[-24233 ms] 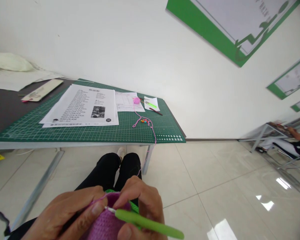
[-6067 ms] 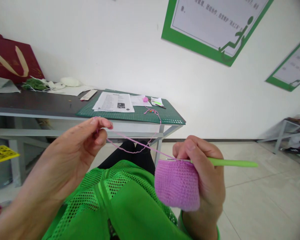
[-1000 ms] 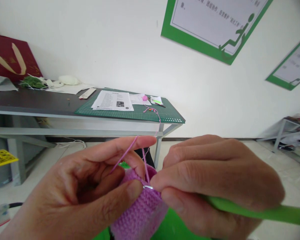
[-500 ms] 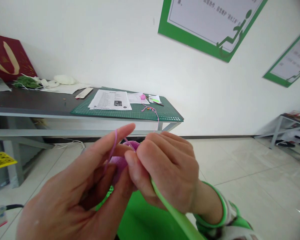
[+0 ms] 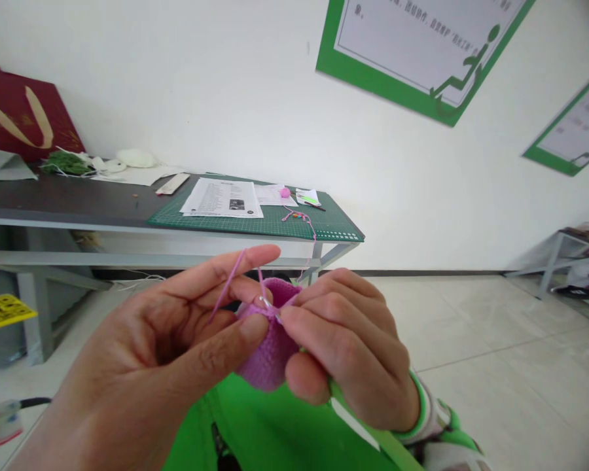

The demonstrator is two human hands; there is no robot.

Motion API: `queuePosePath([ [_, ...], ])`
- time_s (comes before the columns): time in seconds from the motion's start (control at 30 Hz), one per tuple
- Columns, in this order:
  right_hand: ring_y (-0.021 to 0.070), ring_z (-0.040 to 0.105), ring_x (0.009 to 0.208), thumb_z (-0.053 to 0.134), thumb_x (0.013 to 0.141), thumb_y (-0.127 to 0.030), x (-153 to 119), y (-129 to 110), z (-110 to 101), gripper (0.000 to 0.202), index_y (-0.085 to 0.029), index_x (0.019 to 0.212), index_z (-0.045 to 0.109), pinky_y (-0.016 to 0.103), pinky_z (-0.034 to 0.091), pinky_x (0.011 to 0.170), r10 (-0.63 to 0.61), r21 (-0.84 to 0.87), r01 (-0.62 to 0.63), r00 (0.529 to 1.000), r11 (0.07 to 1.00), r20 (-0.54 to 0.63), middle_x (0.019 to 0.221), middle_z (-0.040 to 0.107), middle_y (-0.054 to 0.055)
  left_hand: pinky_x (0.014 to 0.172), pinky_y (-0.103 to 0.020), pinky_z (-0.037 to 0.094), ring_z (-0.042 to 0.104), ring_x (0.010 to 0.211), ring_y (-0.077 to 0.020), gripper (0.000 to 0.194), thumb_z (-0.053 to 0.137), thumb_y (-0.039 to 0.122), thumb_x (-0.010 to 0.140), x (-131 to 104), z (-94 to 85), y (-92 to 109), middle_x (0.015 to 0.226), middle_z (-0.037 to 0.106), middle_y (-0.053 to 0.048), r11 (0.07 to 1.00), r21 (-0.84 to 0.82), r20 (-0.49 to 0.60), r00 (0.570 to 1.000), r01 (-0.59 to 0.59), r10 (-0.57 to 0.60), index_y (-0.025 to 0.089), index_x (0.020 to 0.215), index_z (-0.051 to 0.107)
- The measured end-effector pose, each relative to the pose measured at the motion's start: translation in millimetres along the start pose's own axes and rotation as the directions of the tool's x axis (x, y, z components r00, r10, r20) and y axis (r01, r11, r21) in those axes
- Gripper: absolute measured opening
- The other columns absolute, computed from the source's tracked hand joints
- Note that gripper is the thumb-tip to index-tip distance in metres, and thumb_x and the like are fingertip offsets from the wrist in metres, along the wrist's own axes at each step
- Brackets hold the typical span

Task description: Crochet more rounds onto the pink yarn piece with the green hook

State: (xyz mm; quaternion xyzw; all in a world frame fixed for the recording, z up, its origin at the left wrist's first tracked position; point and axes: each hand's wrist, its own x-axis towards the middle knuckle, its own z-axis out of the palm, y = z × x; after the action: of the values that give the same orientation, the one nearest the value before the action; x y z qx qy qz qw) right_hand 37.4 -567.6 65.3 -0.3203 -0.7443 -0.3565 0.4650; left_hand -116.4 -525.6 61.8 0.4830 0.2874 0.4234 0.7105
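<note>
My left hand pinches the edge of a small pink-purple crocheted piece between thumb and fingers. Its index finger is stretched out, with pink yarn looped over it and running down to the stitches. In my right hand is a crochet hook with a light green handle; the silver tip shows at the rim of the piece, against the yarn. The piece is cup-shaped, its opening turned upward. My right fingers touch its right side.
Ahead stands a long table with a green cutting mat, printed sheets and a pink yarn ball. White and green craft material lies further left. A metal shelf is far right.
The hands have moved slightly apart, and the crocheted piece shows more fully between them. The hook's tip has come into sight at the rim. The view has shifted a little.
</note>
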Motion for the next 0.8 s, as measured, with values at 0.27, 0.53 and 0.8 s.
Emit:
queuePosePath([
  [0.27, 0.0056, 0.055, 0.05, 0.055, 0.088, -0.02, 13.6, -4.0, -23.3, 0.043, -0.016, 0.046, 0.046, 0.023, 0.05, 0.055, 0.113, 0.004, -0.114, 0.993, 0.994, 0.042, 0.046, 0.052, -0.005, 0.049, -0.013, 0.053, 0.066, 0.055, -0.012, 0.047, 0.082, 0.029, 0.063, -0.6, 1.2, 3.7, 0.068, 0.067, 0.004, 0.985, 0.144, 0.083, 0.993, -0.098, 0.087, 0.036, 0.108, 0.069],
  [0.53, 0.003, 0.039, 0.045, 0.05, 0.089, -0.018, 14.1, 2.9, -34.6, 0.047, -0.016, 0.044, 0.038, 0.021, 0.044, 0.052, 0.171, 0.092, -0.192, 0.965, 0.977, 0.196, 0.046, 0.044, -0.006, 0.046, -0.014, 0.05, 0.063, 0.056, -0.0121, 0.048, 0.081, 0.033, 0.064, -3.6, 5.8, -0.1, 0.07, 0.067, 0.004, 0.965, 0.249, 0.025, 0.996, -0.087, 0.084, 0.038, 0.11, 0.068],
  [0.8, 0.0053, 0.047, 0.046, 0.045, 0.092, -0.019, 7.7, 5.4, -29.9, 0.036, -0.015, 0.057, 0.052, 0.023, 0.044, 0.049, 0.265, 0.323, -0.298, 0.954, 0.899, 0.142, 0.052, 0.054, -0.003, 0.036, -0.017, 0.045, 0.057, 0.045, -0.0119, 0.048, 0.078, 0.032, 0.067, -0.8, 4.5, -4.0, 0.07, 0.065, 0.004, 0.958, 0.257, 0.065, 0.991, -0.126, 0.113, 0.039, 0.113, 0.065],
])
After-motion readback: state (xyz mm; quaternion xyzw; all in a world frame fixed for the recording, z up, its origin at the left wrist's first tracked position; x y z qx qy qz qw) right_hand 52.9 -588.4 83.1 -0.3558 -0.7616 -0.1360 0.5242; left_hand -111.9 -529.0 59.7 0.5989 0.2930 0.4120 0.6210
